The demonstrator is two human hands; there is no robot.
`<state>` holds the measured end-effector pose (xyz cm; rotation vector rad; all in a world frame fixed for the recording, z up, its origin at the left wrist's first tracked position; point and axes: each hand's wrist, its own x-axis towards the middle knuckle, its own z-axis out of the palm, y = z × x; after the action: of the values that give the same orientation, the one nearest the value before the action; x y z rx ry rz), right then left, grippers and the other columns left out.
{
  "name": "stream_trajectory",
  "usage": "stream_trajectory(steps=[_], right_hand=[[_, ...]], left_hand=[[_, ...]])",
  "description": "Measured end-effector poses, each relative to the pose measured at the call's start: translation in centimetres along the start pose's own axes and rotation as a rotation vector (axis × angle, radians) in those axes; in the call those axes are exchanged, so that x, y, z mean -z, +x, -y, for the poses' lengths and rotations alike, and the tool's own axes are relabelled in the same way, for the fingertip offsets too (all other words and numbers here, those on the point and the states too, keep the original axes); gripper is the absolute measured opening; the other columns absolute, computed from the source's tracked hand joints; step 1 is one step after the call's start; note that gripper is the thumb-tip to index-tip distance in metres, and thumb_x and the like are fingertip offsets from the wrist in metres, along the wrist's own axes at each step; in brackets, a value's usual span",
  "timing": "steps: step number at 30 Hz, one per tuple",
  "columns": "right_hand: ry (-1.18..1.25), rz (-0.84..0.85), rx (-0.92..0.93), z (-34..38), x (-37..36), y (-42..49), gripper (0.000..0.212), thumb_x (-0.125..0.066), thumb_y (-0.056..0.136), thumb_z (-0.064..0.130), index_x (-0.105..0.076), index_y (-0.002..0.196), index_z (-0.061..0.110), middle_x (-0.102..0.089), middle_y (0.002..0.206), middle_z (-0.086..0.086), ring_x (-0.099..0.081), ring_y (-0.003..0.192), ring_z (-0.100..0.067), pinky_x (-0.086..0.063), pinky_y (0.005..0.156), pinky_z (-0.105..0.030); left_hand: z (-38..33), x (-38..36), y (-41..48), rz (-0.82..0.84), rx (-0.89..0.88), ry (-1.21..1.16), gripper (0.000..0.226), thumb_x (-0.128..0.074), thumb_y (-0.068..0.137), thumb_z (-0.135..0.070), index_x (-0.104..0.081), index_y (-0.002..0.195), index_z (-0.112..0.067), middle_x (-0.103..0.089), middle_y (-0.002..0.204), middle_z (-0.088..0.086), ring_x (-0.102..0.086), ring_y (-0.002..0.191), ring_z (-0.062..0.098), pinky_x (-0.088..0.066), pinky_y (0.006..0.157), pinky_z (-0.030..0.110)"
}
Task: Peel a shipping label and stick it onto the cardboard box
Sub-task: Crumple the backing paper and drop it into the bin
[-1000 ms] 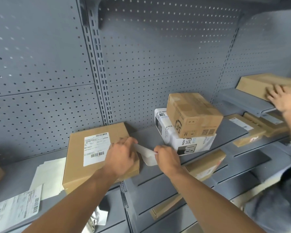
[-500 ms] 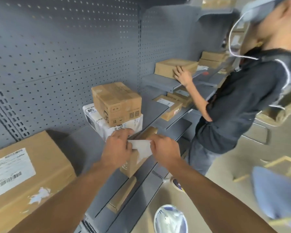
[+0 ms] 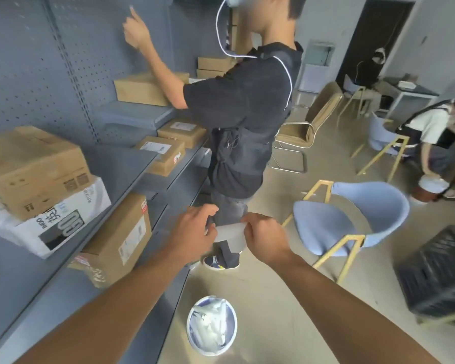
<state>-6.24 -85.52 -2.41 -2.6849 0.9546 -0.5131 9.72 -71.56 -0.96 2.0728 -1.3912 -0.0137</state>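
Observation:
A white sheet of label paper (image 3: 230, 236) hangs between my two hands, out in front of the shelves. My left hand (image 3: 192, 227) pinches its left edge and my right hand (image 3: 263, 236) pinches its top right edge. The sheet droops and curls below my fingers. The cardboard box with the shipping label, seen earlier, is out of view to the left. A long cardboard box (image 3: 121, 240) lies on the lower shelf just left of my left hand.
A person in a dark shirt (image 3: 247, 114) stands close ahead at the grey shelving (image 3: 132, 164), which holds several cardboard boxes. A round bin with crumpled paper (image 3: 212, 325) sits on the floor below my hands. A blue chair (image 3: 347, 224) stands to the right, a black crate (image 3: 441, 271) beyond it.
My view has swung right, away from the labelled box toward the room and the floor bin. Both hands keep hold of the white sheet and have moved off the shelf.

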Motion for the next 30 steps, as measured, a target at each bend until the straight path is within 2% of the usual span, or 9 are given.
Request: stream_trajectory(steps=[6, 9, 13, 18, 21, 23, 26, 30], right_hand=[[0.086, -0.041, -0.054, -5.4, 0.2, -2.0, 0.032, -0.043, 0.089, 0.019, -0.069, 0.106, 0.025, -0.075, 0.100, 0.000, -0.067, 0.088, -0.031, -0.053, 0.069, -0.038], [0.122, -0.050, -0.054, -7.2, -0.6, -2.8, 0.030, -0.046, 0.087, 0.016, -0.069, 0.104, 0.026, -0.076, 0.098, 0.002, -0.069, 0.085, -0.029, -0.055, 0.069, -0.039], [0.163, 0.008, -0.082, -8.4, -2.0, -3.8, 0.033, -0.040, 0.086, 0.023, -0.067, 0.104, 0.028, -0.075, 0.099, 0.003, -0.068, 0.085, -0.028, -0.056, 0.071, -0.040], [0.161, 0.123, -0.106, -8.3, -4.2, -4.8, 0.049, -0.042, 0.082, 0.022, -0.057, 0.128, 0.032, -0.075, 0.107, 0.002, -0.070, 0.094, -0.031, -0.057, 0.076, -0.041], [0.158, 0.195, -0.125, -8.1, -6.0, -5.4, 0.055, -0.049, 0.080, 0.026, -0.053, 0.134, 0.035, -0.070, 0.121, 0.008, -0.069, 0.099, -0.027, -0.056, 0.079, -0.039], [0.153, 0.228, -0.109, -7.3, -7.9, -5.8, 0.051, -0.054, 0.084, 0.036, -0.053, 0.135, 0.036, -0.066, 0.129, 0.014, -0.068, 0.102, -0.023, -0.056, 0.081, -0.038], [0.160, 0.304, -0.122, -5.7, -11.2, -6.3, 0.046, -0.059, 0.089, 0.053, -0.054, 0.132, 0.037, -0.065, 0.128, 0.016, -0.063, 0.111, -0.017, -0.054, 0.086, -0.037], [0.140, 0.333, -0.192, -5.0, -15.2, -7.0, 0.029, -0.052, 0.096, 0.047, -0.063, 0.120, 0.036, -0.070, 0.115, 0.013, -0.065, 0.106, -0.019, -0.053, 0.080, -0.036]], left_hand=[[-2.1, -6.3, 1.5, 0.212, -0.071, 0.032, 0.046, -0.062, 0.089, -0.032, -0.060, 0.135, -0.028, -0.072, 0.127, -0.004, -0.065, 0.115, 0.028, -0.050, 0.095, 0.037], [-2.2, -8.2, 1.5, 0.235, -0.068, 0.015, 0.042, -0.061, 0.086, -0.034, -0.065, 0.127, -0.030, -0.076, 0.121, -0.003, -0.069, 0.108, 0.030, -0.054, 0.090, 0.038], [-1.2, -10.1, 1.0, 0.289, -0.050, -0.006, 0.038, -0.062, 0.082, -0.033, -0.067, 0.119, -0.030, -0.077, 0.115, -0.008, -0.070, 0.104, 0.029, -0.055, 0.088, 0.038], [1.4, -11.6, 0.4, 0.318, -0.013, -0.008, 0.028, -0.067, 0.085, -0.028, -0.068, 0.113, -0.033, -0.075, 0.112, -0.012, -0.069, 0.100, 0.025, -0.056, 0.084, 0.036], [3.5, -12.4, -0.3, 0.334, 0.022, 0.019, 0.025, -0.070, 0.086, -0.027, -0.070, 0.110, -0.033, -0.074, 0.110, -0.014, -0.068, 0.100, 0.022, -0.055, 0.081, 0.034], [5.3, -13.0, -0.9, 0.357, 0.029, 0.031, 0.025, -0.071, 0.087, -0.028, -0.070, 0.111, -0.033, -0.073, 0.112, -0.013, -0.068, 0.101, 0.021, -0.055, 0.081, 0.033], [7.9, -14.1, -2.0, 0.421, 0.033, 0.040, 0.028, -0.070, 0.087, -0.029, -0.068, 0.114, -0.035, -0.074, 0.114, -0.013, -0.068, 0.103, 0.020, -0.056, 0.083, 0.035], [10.7, -16.2, -3.6, 0.484, 0.054, 0.010, 0.030, -0.071, 0.087, -0.026, -0.067, 0.115, -0.033, -0.073, 0.112, -0.017, -0.066, 0.103, 0.016, -0.051, 0.083, 0.030]])
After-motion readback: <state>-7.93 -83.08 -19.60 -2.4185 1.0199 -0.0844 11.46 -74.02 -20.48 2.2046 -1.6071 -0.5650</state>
